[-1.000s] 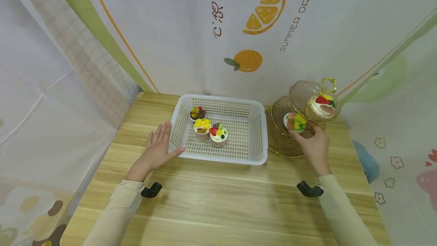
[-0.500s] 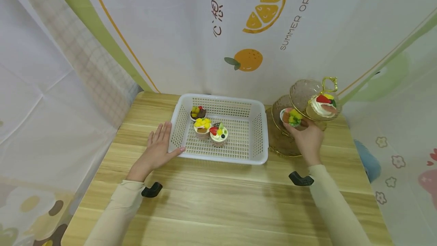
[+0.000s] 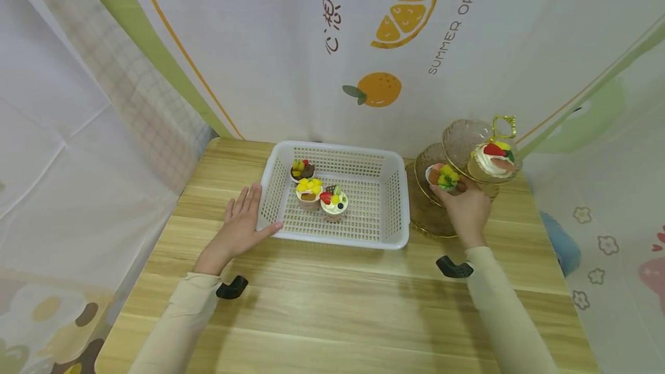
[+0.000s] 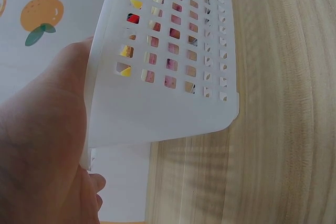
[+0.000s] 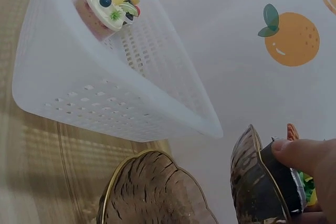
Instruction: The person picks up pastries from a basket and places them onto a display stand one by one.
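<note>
Two bare hands work over the worktop [image 3: 332,305]; read bearings from the centre of the white basket [image 3: 340,243], with 12 o'clock pointing away from the person. The left hand [image 3: 240,223] rests at 9 o'clock, its fingers straight and its thumb reaching to the 8 o'clock corner; this placement probably keeps the light basket from sliding. At 3 o'clock, the fingers of the right hand [image 3: 470,209] pinch the held cupcake [image 3: 443,177] by its side, a grip that seems meant to spare the decoration. The held cupcake is at the middle tier [image 3: 428,157] of the glassy stand [image 3: 432,221]; whether its base bears on the dish cannot be told. The stand sits just beside the basket, which appears to keep the reach short. The held cupcake has a dark body, a pale frilled edge, and a salmon-pink, yellow and green topping. Inside the basket, the chocolate-topped cupcake [image 3: 306,172] lies toward 10 o'clock, the yellow-topped cupcake [image 3: 309,189] at 9 o'clock, and the strawberry-topped cupcake [image 3: 334,203] near centre. The upper tier [image 3: 459,138] carries the cream cupcake [image 3: 492,163].
</note>
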Motion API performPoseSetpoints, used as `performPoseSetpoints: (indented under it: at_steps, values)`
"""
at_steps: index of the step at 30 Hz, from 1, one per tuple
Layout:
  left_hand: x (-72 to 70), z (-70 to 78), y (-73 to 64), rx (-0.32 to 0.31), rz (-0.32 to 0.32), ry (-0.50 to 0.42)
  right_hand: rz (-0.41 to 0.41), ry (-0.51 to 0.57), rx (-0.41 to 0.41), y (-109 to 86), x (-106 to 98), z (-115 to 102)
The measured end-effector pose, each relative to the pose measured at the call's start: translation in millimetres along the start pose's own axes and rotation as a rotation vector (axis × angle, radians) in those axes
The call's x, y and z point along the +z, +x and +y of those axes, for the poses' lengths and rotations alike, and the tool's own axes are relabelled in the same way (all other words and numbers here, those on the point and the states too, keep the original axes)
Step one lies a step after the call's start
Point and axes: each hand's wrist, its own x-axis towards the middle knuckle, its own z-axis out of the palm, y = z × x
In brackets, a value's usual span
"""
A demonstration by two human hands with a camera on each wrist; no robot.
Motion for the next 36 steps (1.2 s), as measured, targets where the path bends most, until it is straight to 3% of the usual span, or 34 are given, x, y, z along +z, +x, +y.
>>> performPoseSetpoints:
  at_steps: [11,19,25,29,32,36]
  values:
    - [0.4,-1.5,0.2,0.005,0.005,-0.001,0.001,-0.081,-0.042,-1.4,1,2]
    - [1.1,-0.9,1.0,-0.002,0.000,0.024,-0.005,-0.020,-0.041,-7.7,-8,4]
    - [1.7,-0.8,2.0,-0.012,-0.011,0.017,0.026,0.014,-0.068,-24.5,-20,4]
    - [2.4,-1.5,2.8,-0.012,-0.014,0.013,0.075,0.002,-0.126,-42.1,-22,0]
    - [3.4,-2.0,3.4,-0.010,-0.009,0.022,0.113,0.013,-0.214,-52.8,-16,-6]
    - [3.8,-2.0,3.9,-0.013,-0.001,0.019,0.079,0.063,-0.344,-58.2,-1,-20]
